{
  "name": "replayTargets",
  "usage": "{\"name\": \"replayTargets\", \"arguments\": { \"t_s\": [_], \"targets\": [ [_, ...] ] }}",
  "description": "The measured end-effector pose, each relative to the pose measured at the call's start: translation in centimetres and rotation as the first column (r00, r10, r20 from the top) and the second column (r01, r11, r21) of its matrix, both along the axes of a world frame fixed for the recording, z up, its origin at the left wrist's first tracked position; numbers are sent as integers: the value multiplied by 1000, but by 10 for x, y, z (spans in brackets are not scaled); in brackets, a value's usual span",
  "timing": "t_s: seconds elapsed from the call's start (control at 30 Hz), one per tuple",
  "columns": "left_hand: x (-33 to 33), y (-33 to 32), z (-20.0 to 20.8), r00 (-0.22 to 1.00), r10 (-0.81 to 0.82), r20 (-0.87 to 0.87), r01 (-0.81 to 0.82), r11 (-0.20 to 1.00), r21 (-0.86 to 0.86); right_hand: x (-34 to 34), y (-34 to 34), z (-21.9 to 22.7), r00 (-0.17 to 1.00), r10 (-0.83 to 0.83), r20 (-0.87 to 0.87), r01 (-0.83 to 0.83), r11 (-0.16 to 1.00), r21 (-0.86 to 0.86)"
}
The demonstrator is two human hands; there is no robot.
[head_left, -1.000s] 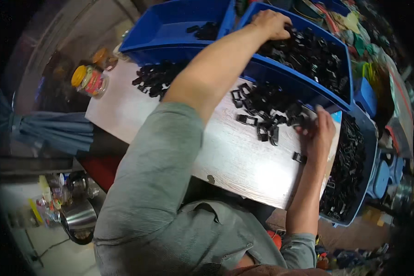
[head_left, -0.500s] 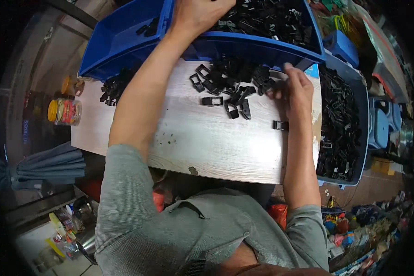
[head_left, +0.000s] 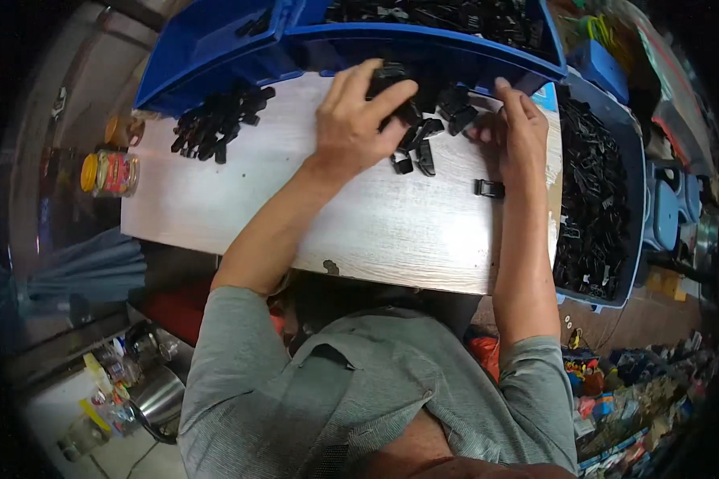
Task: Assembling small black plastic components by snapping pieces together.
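Observation:
A loose pile of black plastic buckle parts (head_left: 429,128) lies on the pale wooden table in front of the blue bin. My left hand (head_left: 359,120) is over the pile's left side, fingers spread and curved down around some parts; its palm side is hidden. At the pile's right edge is my right hand (head_left: 519,128), its fingers loosely bent and apart, with nothing visible in them. A single black buckle (head_left: 489,188) lies beside my right wrist. Farther left, a second heap of black parts (head_left: 220,120) rests on the table.
A blue bin full of black parts (head_left: 447,17) and a blue tray (head_left: 208,48) line the table's far side. Right of the table stands a blue-grey crate of black parts (head_left: 593,199). A yellow-lidded jar (head_left: 112,174) is at the left edge.
My left hand has come down from the blue bin onto the pile on the table. My right hand has stayed by the pile's right edge. The view has shifted slightly.

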State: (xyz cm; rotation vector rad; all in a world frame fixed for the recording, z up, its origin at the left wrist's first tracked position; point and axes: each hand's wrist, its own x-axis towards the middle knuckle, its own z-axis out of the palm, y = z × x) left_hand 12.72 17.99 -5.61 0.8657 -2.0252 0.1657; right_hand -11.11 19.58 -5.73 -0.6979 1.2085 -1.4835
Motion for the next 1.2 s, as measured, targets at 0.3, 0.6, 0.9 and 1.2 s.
{"name": "replayTargets", "arguments": {
  "t_s": [0.3, 0.6, 0.9, 1.2],
  "targets": [
    [2, 6, -11, 998, 67, -4, -67, 994, 87, -1, 0, 1, 995, 63, -77, -60, 997, 45],
    [154, 62, -14, 727, 684, -62, -674, 728, 125, 3, -3, -2, 981, -193, -14, 193, 981, -11],
    [194, 65, -37, 628, 757, 184, -777, 594, 208, -6, -2, -9, 989, -148, 13, 148, 988, -48],
    [206, 41, -47, 604, 782, 152, -796, 586, 150, -15, 7, -14, 1000, 6, 28, -4, 997, -72]
  ]
}}
